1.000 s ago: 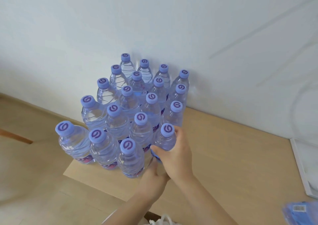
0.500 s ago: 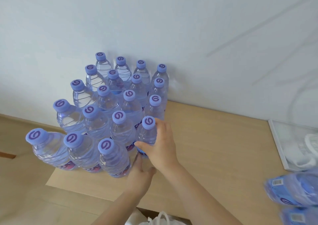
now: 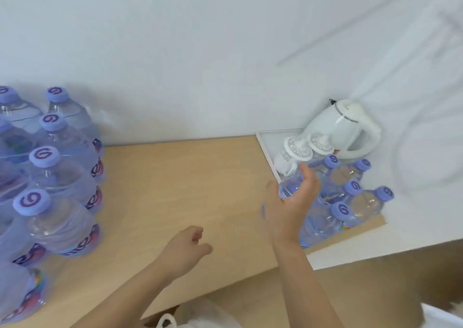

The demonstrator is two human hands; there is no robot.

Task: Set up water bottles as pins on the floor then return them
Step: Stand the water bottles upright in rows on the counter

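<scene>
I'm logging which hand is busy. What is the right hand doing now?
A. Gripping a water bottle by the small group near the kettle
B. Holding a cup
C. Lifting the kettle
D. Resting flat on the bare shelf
A: the right hand wraps its grip round a water bottle beside the small group, in front of the kettle.

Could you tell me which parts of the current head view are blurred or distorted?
In the head view, motion blur smears the big cluster of bottles at the left, the right hand and the bottle it grips; the kettle is only slightly soft; wide-angle distortion leans the bottles outward and tilts the table edge.
</scene>
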